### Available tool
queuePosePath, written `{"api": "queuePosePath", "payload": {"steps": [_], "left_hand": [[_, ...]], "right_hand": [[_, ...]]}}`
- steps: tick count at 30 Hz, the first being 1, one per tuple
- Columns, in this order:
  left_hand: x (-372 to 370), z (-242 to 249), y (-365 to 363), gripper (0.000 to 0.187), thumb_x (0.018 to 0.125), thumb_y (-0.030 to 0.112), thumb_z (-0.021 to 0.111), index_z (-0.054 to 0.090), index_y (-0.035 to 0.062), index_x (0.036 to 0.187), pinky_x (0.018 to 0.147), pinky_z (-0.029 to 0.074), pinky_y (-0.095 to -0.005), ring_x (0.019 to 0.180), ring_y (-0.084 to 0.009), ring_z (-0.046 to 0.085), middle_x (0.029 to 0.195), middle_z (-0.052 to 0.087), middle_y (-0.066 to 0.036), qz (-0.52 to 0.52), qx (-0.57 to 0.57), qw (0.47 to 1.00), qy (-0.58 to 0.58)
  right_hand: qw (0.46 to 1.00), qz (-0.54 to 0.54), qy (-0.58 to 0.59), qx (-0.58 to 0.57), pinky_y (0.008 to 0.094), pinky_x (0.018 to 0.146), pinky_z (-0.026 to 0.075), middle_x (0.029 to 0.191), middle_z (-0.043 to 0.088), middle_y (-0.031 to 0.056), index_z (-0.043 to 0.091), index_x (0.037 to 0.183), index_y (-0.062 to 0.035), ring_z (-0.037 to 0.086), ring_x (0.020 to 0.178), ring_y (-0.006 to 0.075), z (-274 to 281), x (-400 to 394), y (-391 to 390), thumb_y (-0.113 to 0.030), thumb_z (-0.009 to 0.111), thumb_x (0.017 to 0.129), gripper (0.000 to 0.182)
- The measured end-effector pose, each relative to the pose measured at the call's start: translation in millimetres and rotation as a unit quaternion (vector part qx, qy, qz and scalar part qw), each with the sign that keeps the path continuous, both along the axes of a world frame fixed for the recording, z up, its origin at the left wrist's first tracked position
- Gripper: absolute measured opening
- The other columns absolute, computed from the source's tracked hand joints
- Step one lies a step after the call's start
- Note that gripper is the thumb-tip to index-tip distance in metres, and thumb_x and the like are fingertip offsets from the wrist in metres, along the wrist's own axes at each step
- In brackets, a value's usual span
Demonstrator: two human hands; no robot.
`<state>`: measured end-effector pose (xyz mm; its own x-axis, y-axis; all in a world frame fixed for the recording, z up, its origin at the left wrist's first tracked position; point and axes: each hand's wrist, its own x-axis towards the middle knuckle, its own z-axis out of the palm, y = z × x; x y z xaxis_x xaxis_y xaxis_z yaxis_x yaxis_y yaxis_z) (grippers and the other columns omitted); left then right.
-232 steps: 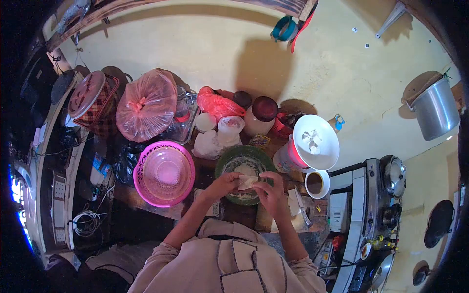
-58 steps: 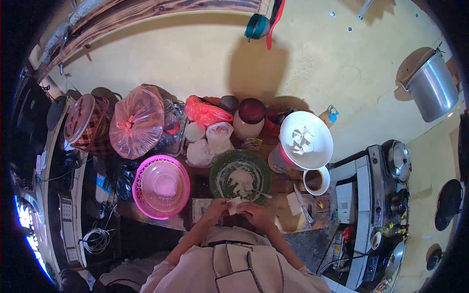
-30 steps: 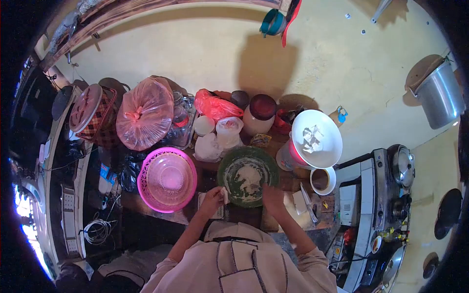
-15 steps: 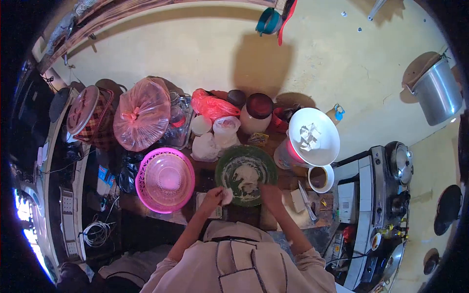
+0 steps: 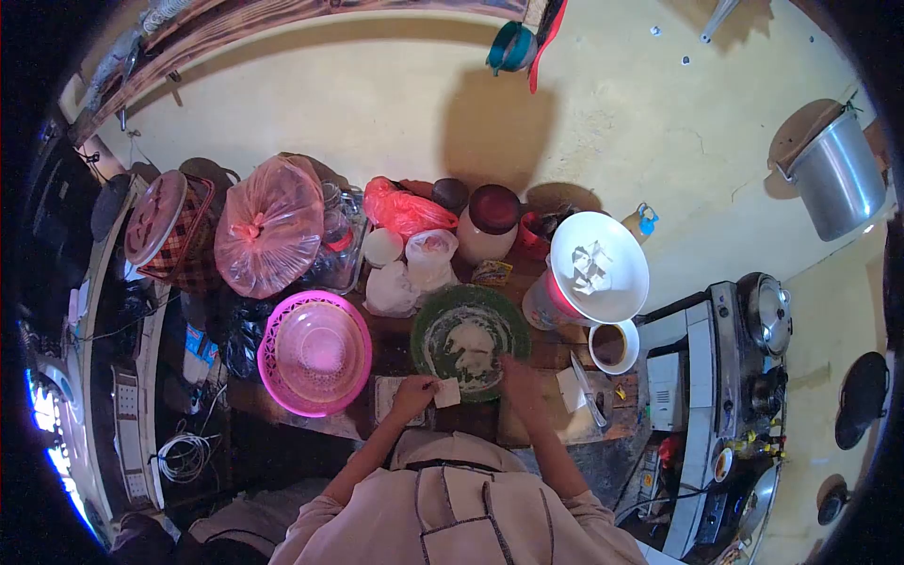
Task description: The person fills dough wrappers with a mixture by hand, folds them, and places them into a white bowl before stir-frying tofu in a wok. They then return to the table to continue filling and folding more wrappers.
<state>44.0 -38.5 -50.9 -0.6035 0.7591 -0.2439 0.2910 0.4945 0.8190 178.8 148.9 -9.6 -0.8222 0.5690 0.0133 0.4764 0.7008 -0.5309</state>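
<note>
My left hand (image 5: 412, 395) pinches a thin, pale square sheet (image 5: 446, 393) by its left side, just in front of the green bowl (image 5: 423, 320). A white, floury mixture (image 5: 468, 345) lies in the bowl and smears its inner wall. At the bowl's front right rim is my right hand (image 5: 519, 381), fingers drawn together over the edge; what they hold, if anything, is too small to make out. Beneath my left hand a pale tray (image 5: 384, 399) lies on the table. Right of my right hand, pale sheets (image 5: 571, 388) rest on a wooden board (image 5: 520, 424), beside a knife (image 5: 589, 391).
A pink basket (image 5: 266, 350) stands at the left. Behind the bowl are white plastic bags (image 5: 391, 288) and a dark-lidded jar (image 5: 488, 240). At the right, a white bowl (image 5: 637, 273) tops a bucket, near a cup of brown liquid (image 5: 614, 346). A stove (image 5: 727, 325) stands further right.
The pale sheet in my left hand now lies flatter and shows its square shape. My right hand remains at the bowl's right rim. The whole view has shifted slightly.
</note>
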Motion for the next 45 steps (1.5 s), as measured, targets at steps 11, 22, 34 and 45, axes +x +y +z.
{"api": "queuePosePath", "payload": {"steps": [11,22,34,45], "left_hand": [[0.5,24.7,2.8,0.023,0.076,0.022,0.055,0.064,0.0036,0.088,0.069,0.045,-0.0336,0.076,-0.0271,0.061,0.08,0.062,-0.015,0.01,0.002,1.0,-0.016],[-1.1,7.7,0.6,0.024,0.077,0.022,0.056,0.063,0.0034,0.09,0.068,0.046,-0.0334,0.075,-0.025,0.061,0.079,0.062,-0.015,0.024,0.006,0.997,-0.077],[-2.7,15.6,0.4,0.021,0.077,0.017,0.056,0.063,0.0003,0.088,0.061,0.045,-0.0283,0.063,-0.0137,0.058,0.068,0.061,-0.008,0.009,0.034,0.996,-0.08],[-33.2,42.4,-11.6,0.023,0.077,0.013,0.055,0.059,-0.0013,0.094,0.06,0.048,-0.0274,0.067,-0.0124,0.057,0.076,0.06,-0.006,0.102,0.054,0.961,-0.249]], "right_hand": [[0.99,0.03,-0.131,0.027,0.0477,0.062,0.043,0.076,0.058,0.0217,0.049,0.103,-0.0057,0.056,0.072,0.0399,-3.2,13.8,-28.0,-0.009,0.042,0.077,0.028],[0.99,0.055,-0.112,0.067,0.0455,0.059,0.045,0.08,0.059,0.0172,0.052,0.092,-0.0088,0.058,0.073,0.0355,14.3,-7.3,-13.1,-0.012,0.044,0.077,0.018],[0.988,0.033,-0.15,0.011,0.0433,0.063,0.046,0.079,0.06,0.0171,0.055,0.096,-0.01,0.059,0.073,0.0331,6.0,-1.1,-27.4,-0.016,0.046,0.075,0.024],[0.928,-0.072,0.027,-0.364,0.0312,0.077,0.041,0.089,0.06,0.0081,0.061,0.093,-0.0051,0.055,0.085,0.0178,23.3,27.9,37.1,-0.024,0.052,0.083,0.023]]}}
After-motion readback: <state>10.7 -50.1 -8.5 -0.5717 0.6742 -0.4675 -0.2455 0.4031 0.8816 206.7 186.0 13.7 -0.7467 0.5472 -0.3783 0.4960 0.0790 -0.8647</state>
